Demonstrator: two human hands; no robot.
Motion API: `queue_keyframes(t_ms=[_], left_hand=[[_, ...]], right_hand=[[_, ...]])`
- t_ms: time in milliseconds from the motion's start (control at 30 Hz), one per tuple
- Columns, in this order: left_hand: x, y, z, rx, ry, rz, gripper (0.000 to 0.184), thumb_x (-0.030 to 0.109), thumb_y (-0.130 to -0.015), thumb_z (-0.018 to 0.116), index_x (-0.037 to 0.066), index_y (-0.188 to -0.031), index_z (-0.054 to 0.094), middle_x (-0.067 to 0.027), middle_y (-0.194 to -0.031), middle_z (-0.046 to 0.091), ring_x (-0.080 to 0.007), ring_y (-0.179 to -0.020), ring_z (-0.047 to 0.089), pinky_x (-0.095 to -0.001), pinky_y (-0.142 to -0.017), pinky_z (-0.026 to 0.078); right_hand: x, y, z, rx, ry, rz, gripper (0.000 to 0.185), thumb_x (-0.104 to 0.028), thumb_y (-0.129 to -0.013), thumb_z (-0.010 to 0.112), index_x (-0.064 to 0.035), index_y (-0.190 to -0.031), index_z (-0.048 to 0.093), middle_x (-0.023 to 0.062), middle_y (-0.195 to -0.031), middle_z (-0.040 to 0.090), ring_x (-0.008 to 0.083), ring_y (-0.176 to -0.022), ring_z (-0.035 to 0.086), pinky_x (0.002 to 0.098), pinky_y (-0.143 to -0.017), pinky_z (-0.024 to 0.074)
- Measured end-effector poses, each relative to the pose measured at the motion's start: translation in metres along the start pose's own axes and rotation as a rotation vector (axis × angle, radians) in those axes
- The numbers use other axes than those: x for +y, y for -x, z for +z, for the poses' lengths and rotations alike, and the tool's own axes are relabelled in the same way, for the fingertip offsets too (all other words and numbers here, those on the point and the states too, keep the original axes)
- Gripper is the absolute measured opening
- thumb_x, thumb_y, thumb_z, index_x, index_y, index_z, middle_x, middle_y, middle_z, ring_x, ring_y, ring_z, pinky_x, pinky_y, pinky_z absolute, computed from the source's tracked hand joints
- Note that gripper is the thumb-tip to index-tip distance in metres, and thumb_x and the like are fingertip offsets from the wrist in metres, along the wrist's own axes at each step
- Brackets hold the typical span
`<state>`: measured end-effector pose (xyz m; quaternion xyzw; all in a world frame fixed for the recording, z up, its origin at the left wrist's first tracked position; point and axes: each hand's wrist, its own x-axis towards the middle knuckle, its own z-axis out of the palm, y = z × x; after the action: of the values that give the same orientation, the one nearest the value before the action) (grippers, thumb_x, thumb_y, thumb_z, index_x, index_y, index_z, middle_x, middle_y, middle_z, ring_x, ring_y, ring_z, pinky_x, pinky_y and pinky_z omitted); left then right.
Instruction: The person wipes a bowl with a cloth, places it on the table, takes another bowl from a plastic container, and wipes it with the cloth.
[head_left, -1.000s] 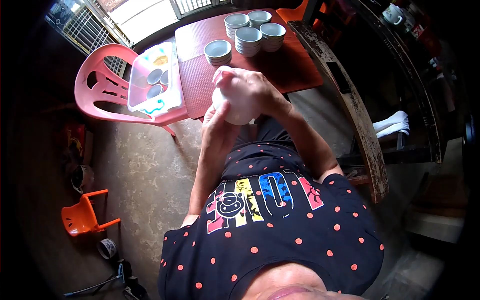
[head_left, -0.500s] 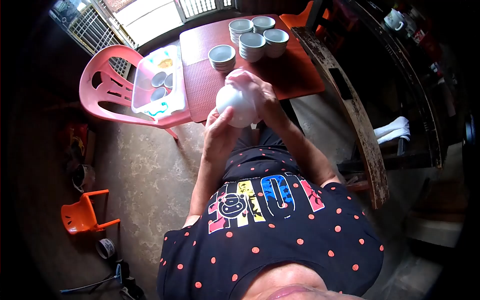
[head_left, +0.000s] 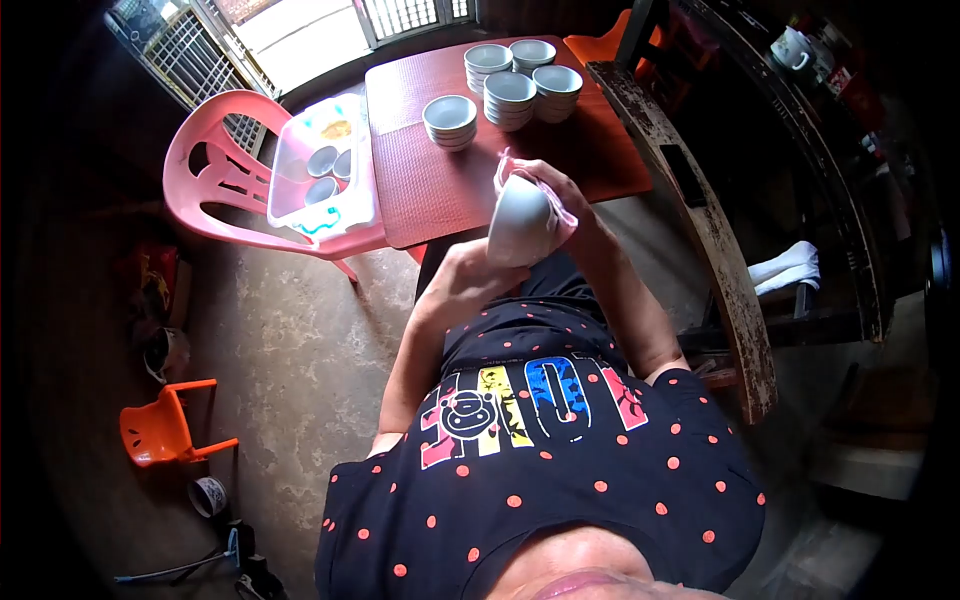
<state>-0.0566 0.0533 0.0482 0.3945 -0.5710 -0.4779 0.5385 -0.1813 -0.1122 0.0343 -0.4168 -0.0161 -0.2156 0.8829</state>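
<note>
A white bowl (head_left: 519,222) is tilted on its side in front of my waist, past the near edge of the table. My left hand (head_left: 468,274) grips it from the left and below; some of its fingers are hidden behind the bowl. A thin pink cloth (head_left: 565,220) wraps over the bowl's right side and rim. My right hand (head_left: 556,186) presses this cloth against the bowl, its fingers partly covered. Beyond my hands, a stack of white bowls (head_left: 450,124) stands on the table, nearest to me.
Several more bowl stacks (head_left: 510,100) stand on the red-brown table (head_left: 430,215). At its left, a clear plastic bin (head_left: 287,190) with a few bowls sits on a pink chair (head_left: 185,165). A worn wooden bench (head_left: 715,240) runs along the right. An orange stool (head_left: 160,430) lies left.
The bowl has turned from its rounded base facing me to lying sideways, and moved slightly right. My right hand and the cloth have shifted to its right rim; my left hand is lower.
</note>
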Motion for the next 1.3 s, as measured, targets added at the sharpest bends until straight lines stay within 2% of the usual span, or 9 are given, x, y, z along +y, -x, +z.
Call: queue_keyframes(t_ms=[67,133,200,300,500,667,933,1133,1300], left_hand=[[0.007,-0.003,-0.008,-0.033,0.264,-0.126,0.027,0.007,-0.077,0.069,-0.004,-0.101,0.061,-0.0061,-0.086,0.065,-0.0122,-0.078,0.060,-0.0270,-0.072,0.049],[0.005,-0.008,-0.013,0.090,0.220,-0.147,0.028,0.005,-0.075,0.072,-0.004,-0.100,0.061,-0.0056,-0.088,0.065,-0.0108,-0.078,0.061,-0.0249,-0.073,0.049],[-0.010,-0.009,-0.012,0.232,0.308,-0.065,0.029,0.003,-0.073,0.074,-0.003,-0.098,0.061,-0.0052,-0.088,0.065,-0.0109,-0.079,0.062,-0.0254,-0.074,0.050],[-0.011,-0.009,-0.011,0.306,0.485,0.046,0.035,0.002,-0.072,0.074,-0.004,-0.103,0.057,-0.0089,-0.093,0.064,-0.0151,-0.082,0.063,-0.0289,-0.077,0.052],[-0.020,-0.020,-0.022,0.467,0.881,0.134,0.043,0.006,-0.083,0.059,-0.001,-0.124,0.048,-0.0164,-0.119,0.054,-0.0256,-0.114,0.052,-0.0378,-0.096,0.044],[-0.033,-0.025,-0.014,0.511,0.607,0.126,0.048,0.029,-0.093,0.047,0.000,-0.131,0.042,-0.0142,-0.118,0.055,-0.0227,-0.109,0.054,-0.0353,-0.096,0.043],[-0.022,-0.014,-0.030,0.440,0.805,-0.030,0.044,0.033,-0.095,0.045,0.000,-0.123,0.047,-0.0143,-0.110,0.060,-0.0225,-0.100,0.060,-0.0361,-0.088,0.049],[-0.028,-0.016,-0.027,0.471,1.006,-0.055,0.040,0.036,-0.093,0.047,0.000,-0.105,0.060,-0.0136,-0.096,0.067,-0.0242,-0.086,0.065,-0.0394,-0.079,0.053],[-0.029,-0.018,-0.030,0.533,0.924,-0.136,0.035,0.033,-0.092,0.049,0.002,-0.104,0.060,-0.0111,-0.093,0.067,-0.0219,-0.083,0.064,-0.0364,-0.078,0.052]], right_hand=[[0.005,0.012,0.002,0.214,1.144,-0.409,0.028,-0.026,-0.089,0.052,-0.0012,-0.102,0.059,0.0064,-0.091,0.062,0.0124,-0.082,0.061,0.0268,-0.073,0.0492],[-0.013,0.004,0.018,0.242,0.716,-0.027,0.025,-0.020,-0.086,0.057,-0.0012,-0.102,0.060,0.0110,-0.090,0.066,0.0194,-0.081,0.066,0.0294,-0.074,0.0514],[-0.016,0.004,0.058,0.041,1.872,-0.710,0.026,-0.011,-0.074,0.064,-0.0010,-0.098,0.060,0.0147,-0.086,0.067,0.0322,-0.072,0.066,0.0386,-0.066,0.0540],[-0.009,0.003,0.078,0.152,1.740,-0.644,0.022,-0.018,-0.085,0.058,-0.0023,-0.099,0.062,0.0159,-0.087,0.066,0.0309,-0.069,0.065,0.0372,-0.060,0.0508],[0.040,0.011,0.065,0.606,-0.158,-0.250,0.028,-0.026,-0.091,0.061,0.0003,-0.100,0.059,0.0028,-0.072,0.061,0.0105,-0.060,0.060,0.0200,-0.053,0.0469],[0.040,0.011,0.077,0.642,-0.064,-0.136,0.024,-0.022,-0.091,0.060,-0.0008,-0.102,0.061,0.0051,-0.083,0.064,0.0088,-0.069,0.062,0.0223,-0.061,0.0503],[0.039,0.027,0.080,0.026,1.840,-0.661,0.027,-0.017,-0.082,0.062,-0.0061,-0.106,0.060,0.0138,-0.088,0.063,0.0337,-0.091,0.061,0.0490,-0.092,0.0393],[0.042,0.034,0.098,0.103,1.305,-0.172,0.023,-0.015,-0.086,0.055,0.0018,-0.102,0.056,0.0201,-0.081,0.062,0.0336,-0.079,0.062,0.0439,-0.074,0.0471],[0.048,0.025,0.070,0.003,1.843,-0.472,0.027,-0.012,-0.076,0.061,0.0010,-0.098,0.054,0.0167,-0.079,0.061,0.0318,-0.075,0.062,0.0411,-0.070,0.0483]])
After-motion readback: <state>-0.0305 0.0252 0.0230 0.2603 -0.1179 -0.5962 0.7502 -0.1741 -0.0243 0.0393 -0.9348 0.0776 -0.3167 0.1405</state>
